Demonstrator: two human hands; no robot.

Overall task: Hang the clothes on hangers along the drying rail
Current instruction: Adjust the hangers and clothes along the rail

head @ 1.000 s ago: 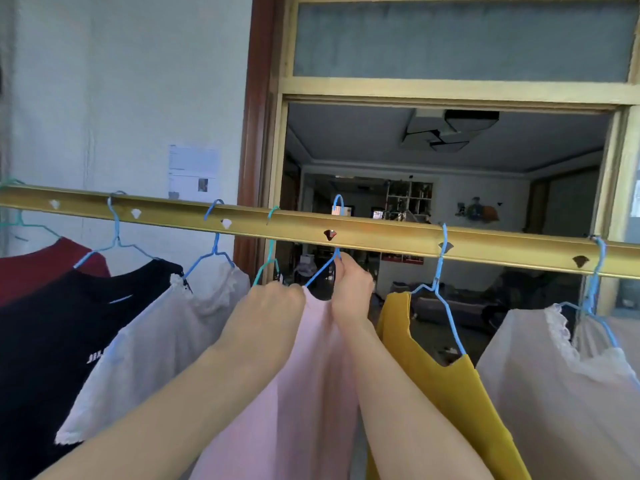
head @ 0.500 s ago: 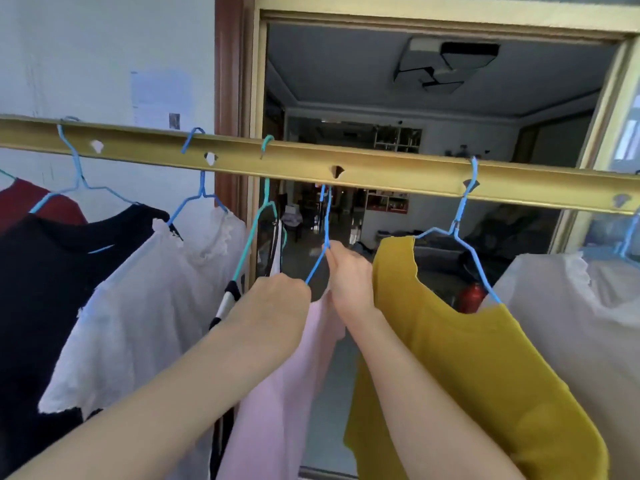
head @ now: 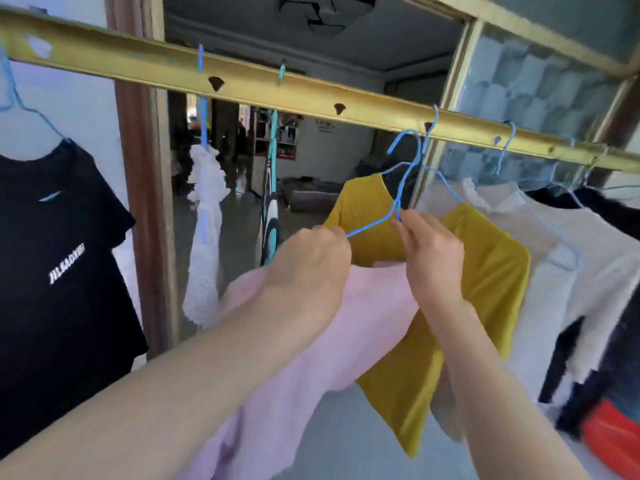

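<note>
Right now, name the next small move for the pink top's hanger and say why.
Probably lift the blue hanger and hook it into the free hole in the rail, left of the yellow top. Its hook hangs below the rail, caught on nothing, while the left hand and right hand both hold it with the pink top on it.

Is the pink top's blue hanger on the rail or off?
Off: blue wire hanger sits below gold metal rail, hook free; left hand, right hand grip it.
</note>
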